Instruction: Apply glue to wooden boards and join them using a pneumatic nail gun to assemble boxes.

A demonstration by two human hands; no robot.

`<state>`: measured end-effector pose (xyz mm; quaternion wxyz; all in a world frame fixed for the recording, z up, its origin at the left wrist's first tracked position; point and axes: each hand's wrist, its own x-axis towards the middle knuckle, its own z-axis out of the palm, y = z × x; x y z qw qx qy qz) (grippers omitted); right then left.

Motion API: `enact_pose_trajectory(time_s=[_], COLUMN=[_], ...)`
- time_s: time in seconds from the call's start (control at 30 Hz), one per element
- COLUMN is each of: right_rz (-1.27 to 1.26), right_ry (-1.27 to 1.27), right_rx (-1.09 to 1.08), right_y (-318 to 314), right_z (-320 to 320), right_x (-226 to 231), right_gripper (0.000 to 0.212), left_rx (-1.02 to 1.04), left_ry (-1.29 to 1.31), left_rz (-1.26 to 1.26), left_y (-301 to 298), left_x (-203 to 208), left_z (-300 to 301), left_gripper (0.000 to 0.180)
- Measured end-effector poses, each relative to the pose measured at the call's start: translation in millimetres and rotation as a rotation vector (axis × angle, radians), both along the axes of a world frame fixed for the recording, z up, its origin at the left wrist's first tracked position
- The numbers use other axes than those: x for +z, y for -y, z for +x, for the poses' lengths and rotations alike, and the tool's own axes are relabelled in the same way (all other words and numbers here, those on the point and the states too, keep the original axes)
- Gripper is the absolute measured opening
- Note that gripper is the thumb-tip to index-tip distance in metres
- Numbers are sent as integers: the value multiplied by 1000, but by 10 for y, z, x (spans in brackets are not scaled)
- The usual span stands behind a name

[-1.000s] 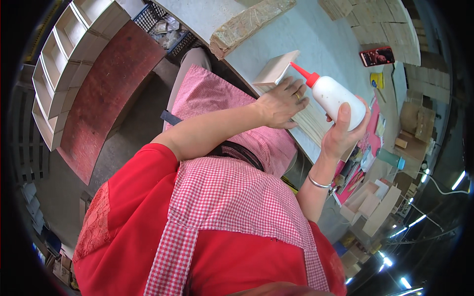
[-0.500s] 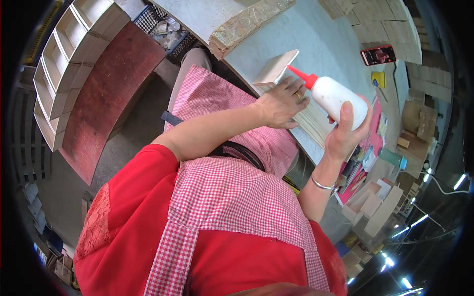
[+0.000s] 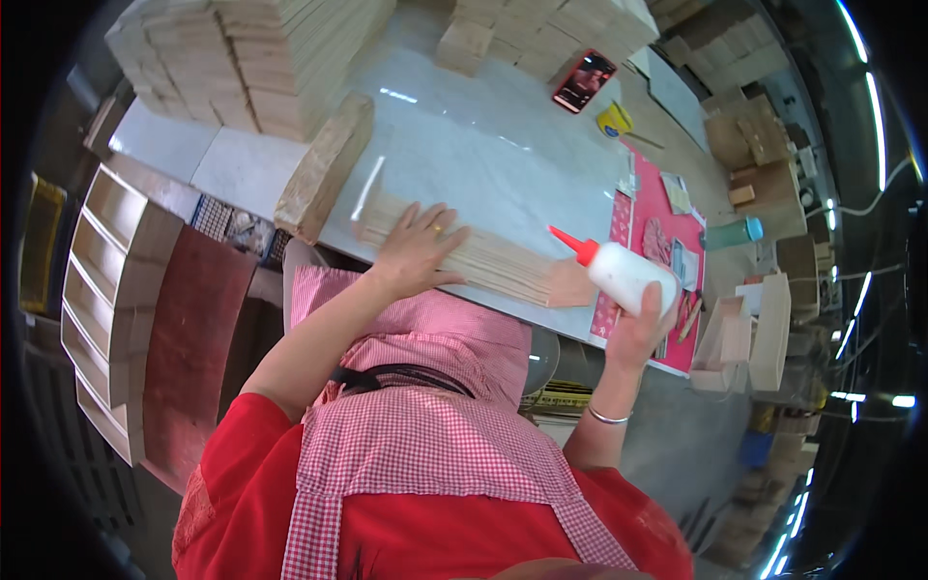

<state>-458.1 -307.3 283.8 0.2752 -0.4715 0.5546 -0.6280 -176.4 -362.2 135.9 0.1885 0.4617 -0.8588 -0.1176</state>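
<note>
The fingers of the left hand point(image 3: 420, 249) are lying moderately spread, palm down, on a row of pale wooden strips point(image 3: 503, 268); they are pressing flat rather than gripping, with the thumb set apart toward the body and a ring showing on one finger. The fingers of the right hand point(image 3: 640, 327) are curling around the lower part of a white squeeze bottle point(image 3: 626, 275), the thumb lying along its near side. That bottle is tilting, its red nozzle point(image 3: 573, 244) pointing up and to the left, near the right end of the strips; how high the tip is hovering cannot be told. The left wrist is staying nearly straight, and its bare forearm is slanting in from the lower left, reaching forward across the apron point(image 3: 425, 435). The right forearm is rising more steeply, elbow bent beside the body, with a silver bracelet point(image 3: 609, 417) circling the wrist. The strips are running along the near edge of a pale tabletop point(image 3: 454, 145). A long, rough-looking block point(image 3: 324, 169) is lying left of them, and a tall stack of wood point(image 3: 227, 72) is standing beyond it. Farther out, a red-edged phone point(image 3: 585, 80) and a yellow tub point(image 3: 614, 119) are sitting toward the back, while a pink sheet point(image 3: 667, 203) is spreading beyond the bottle on the right.
</note>
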Motion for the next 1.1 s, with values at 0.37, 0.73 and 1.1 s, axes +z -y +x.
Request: enact_pose_trajectory(time_s=[0.37,0.73,1.1], right_rz=[13,64,-42], right_ry=[-84,-68,-305], right_rx=[-137,-32,-41], right_y=[-453,-478,-283], right_z=[-955,-1004,-1060], right_x=[-168,-198,-265], right_gripper=[46,49,49], left_rx=[36,71,83], left_ry=[132,184,192], left_rz=[-76,-59,-76], left_y=[68,49,16], left_x=[-103,4,29], left_z=[142,91,89], left_gripper=[83,82,83])
